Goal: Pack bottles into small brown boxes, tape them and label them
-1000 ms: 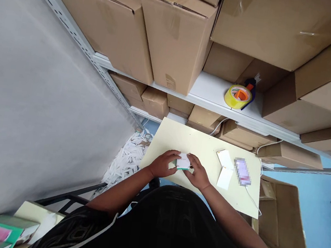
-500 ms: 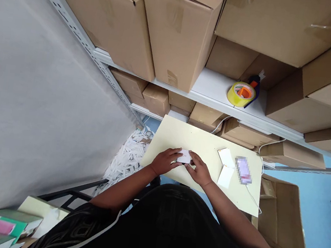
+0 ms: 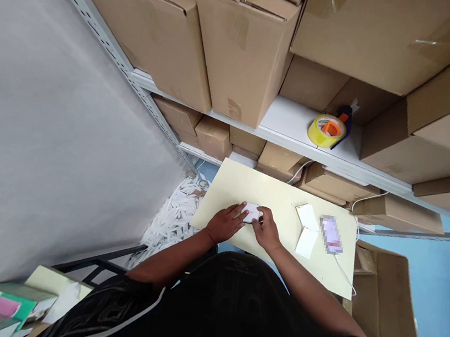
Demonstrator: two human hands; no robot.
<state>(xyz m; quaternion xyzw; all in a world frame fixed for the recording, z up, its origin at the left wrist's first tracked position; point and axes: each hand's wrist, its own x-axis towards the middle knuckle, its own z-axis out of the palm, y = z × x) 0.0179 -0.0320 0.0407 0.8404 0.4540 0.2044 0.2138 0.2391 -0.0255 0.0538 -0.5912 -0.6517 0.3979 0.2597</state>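
Note:
A small white box [image 3: 251,213] with a green edge rests on the pale yellow table [image 3: 247,185]. My left hand [image 3: 225,224] grips its left side with curled fingers. My right hand [image 3: 266,231] pinches its right side. Both hands sit near the table's front edge, close together around the box. Much of the box is hidden by my fingers.
Two white cards [image 3: 307,229] and a phone [image 3: 330,234] with a cable lie to the right on the table. A yellow tape roll [image 3: 324,130] sits on the shelf among cardboard boxes [image 3: 242,42]. An open carton [image 3: 390,303] stands right; paper strips [image 3: 171,219] litter the floor left.
The hands have turned and squeezed the small box, sliding slightly away from me on the table. The green edge shows less than a second ago.

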